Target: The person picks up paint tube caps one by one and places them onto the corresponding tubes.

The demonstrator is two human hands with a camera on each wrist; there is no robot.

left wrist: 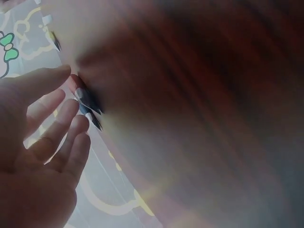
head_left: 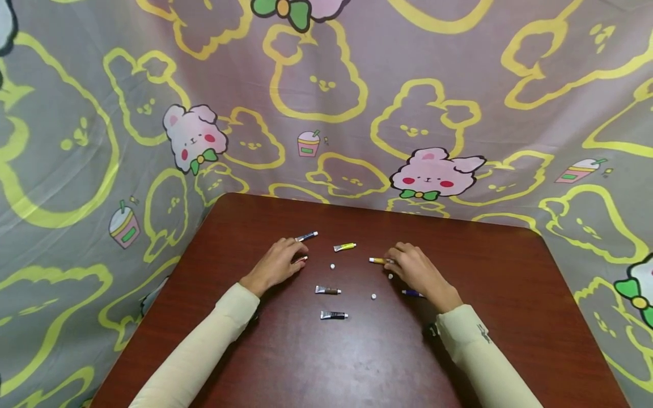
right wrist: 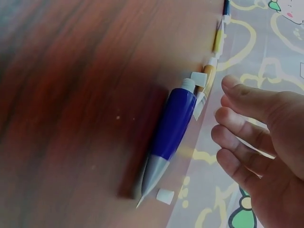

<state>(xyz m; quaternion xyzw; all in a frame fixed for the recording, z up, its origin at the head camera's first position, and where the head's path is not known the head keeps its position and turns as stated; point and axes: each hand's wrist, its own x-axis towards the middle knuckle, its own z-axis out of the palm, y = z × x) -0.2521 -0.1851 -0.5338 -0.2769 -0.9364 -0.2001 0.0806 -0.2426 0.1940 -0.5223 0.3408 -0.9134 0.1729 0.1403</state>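
Small paint tubes lie spread over a brown table. My left hand (head_left: 277, 264) hovers low at the left, fingers loosely bent, right beside a red paint tube (left wrist: 72, 84) that it partly covers in the head view. Just past that hand lies a dark blue paint tube (head_left: 308, 236). On the other side, my right hand (head_left: 415, 268) has relaxed, spread fingers over the tail of an ochre paint tube (head_left: 376, 260). In the right wrist view its fingertips are apart from the tubes. A deep blue paint tube (right wrist: 174, 124) without its cap lies under the right wrist.
A yellow paint tube (head_left: 345, 247) lies between the hands, toward the back. Nearer are a brown paint tube (head_left: 327, 290) and a black paint tube (head_left: 334, 315). Small white caps (head_left: 373, 296) are scattered about. A patterned curtain (head_left: 326, 136) hangs along the table's back edge.
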